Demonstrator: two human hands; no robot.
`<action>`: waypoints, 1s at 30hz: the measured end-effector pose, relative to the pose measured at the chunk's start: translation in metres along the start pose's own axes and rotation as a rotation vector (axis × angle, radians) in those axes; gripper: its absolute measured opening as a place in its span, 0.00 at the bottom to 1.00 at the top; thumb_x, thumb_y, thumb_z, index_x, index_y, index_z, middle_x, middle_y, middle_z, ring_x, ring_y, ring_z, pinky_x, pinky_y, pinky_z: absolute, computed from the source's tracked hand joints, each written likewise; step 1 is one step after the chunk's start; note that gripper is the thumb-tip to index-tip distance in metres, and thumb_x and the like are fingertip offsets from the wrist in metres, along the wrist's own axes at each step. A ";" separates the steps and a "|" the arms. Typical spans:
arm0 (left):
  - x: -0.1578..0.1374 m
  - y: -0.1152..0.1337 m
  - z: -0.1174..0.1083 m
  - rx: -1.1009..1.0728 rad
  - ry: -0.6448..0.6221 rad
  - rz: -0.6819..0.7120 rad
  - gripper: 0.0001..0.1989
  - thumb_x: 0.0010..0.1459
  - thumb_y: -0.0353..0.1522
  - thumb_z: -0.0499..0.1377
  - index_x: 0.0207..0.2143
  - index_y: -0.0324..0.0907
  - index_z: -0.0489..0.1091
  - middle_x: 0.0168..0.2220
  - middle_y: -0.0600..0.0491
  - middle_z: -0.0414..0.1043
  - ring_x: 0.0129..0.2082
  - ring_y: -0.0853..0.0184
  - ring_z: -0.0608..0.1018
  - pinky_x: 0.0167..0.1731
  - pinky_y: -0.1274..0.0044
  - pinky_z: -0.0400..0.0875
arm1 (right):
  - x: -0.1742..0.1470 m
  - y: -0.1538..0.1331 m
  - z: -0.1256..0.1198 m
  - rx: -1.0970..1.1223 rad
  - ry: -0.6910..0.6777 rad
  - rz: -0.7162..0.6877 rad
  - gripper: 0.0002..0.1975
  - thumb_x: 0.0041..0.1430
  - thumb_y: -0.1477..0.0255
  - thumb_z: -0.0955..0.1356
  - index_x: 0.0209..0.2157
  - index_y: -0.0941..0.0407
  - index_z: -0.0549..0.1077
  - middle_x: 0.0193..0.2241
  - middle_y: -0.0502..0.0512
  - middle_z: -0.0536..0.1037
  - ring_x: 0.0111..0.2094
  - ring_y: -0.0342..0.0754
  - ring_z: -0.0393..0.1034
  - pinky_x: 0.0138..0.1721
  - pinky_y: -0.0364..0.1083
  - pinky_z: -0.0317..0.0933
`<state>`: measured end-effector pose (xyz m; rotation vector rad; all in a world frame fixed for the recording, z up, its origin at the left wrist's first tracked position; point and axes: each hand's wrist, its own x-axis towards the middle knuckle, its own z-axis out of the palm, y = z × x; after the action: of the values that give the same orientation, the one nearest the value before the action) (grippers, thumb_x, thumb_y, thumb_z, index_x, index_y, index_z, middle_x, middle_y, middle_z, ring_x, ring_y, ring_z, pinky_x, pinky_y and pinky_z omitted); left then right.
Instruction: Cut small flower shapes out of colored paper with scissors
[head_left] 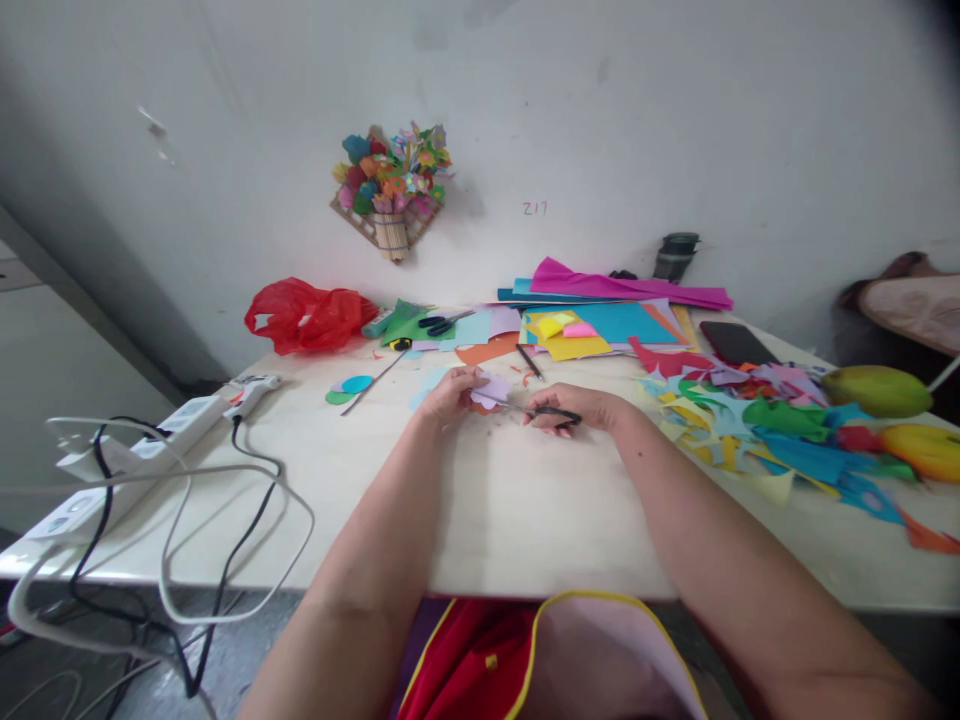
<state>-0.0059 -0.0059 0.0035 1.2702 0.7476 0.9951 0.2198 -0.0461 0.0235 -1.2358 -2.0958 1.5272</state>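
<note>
My left hand (452, 396) pinches a small lilac paper piece (495, 388) with a scalloped edge, just above the table. In my right hand (562, 408) is a pair of scissors (551, 411), fingers in the dark handles, the blades pointing left and reaching the paper's lower edge. Whether the blades are apart is too small to tell. Under and beside my left hand lies pale blue paper (426, 385). A black pen (529, 363) rests just behind the hands, with tiny orange scraps near it.
Colourful paper scraps (750, 410) cover the right side, beside a phone (739, 343) and a green mango-like fruit (877, 390). Paper sheets (630, 330) and a red plastic bag (311, 315) lie at the back. A power strip (142, 450) with loose cables (262, 500) occupies the left edge.
</note>
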 end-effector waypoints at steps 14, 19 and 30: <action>0.000 0.000 0.000 0.021 0.018 0.005 0.10 0.41 0.33 0.64 0.22 0.36 0.67 0.16 0.52 0.69 0.14 0.72 0.69 0.16 0.80 0.56 | 0.000 0.001 -0.001 0.003 0.002 -0.024 0.16 0.47 0.63 0.71 0.34 0.61 0.72 0.17 0.45 0.68 0.15 0.35 0.58 0.16 0.38 0.49; 0.000 0.000 0.001 0.010 -0.005 0.004 0.11 0.40 0.34 0.65 0.22 0.36 0.68 0.17 0.50 0.72 0.15 0.70 0.71 0.16 0.81 0.58 | 0.002 0.002 -0.001 0.008 0.000 -0.029 0.16 0.47 0.64 0.71 0.34 0.61 0.72 0.17 0.44 0.67 0.14 0.34 0.56 0.16 0.37 0.49; -0.002 0.003 0.004 -0.010 0.012 0.016 0.12 0.39 0.34 0.66 0.22 0.35 0.69 0.18 0.50 0.72 0.16 0.70 0.72 0.17 0.80 0.61 | 0.002 0.001 -0.001 0.033 0.003 -0.055 0.16 0.46 0.63 0.72 0.32 0.62 0.73 0.16 0.44 0.66 0.14 0.34 0.54 0.15 0.37 0.45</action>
<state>-0.0035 -0.0091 0.0067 1.2645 0.7416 1.0193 0.2195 -0.0436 0.0229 -1.1580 -2.0767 1.5291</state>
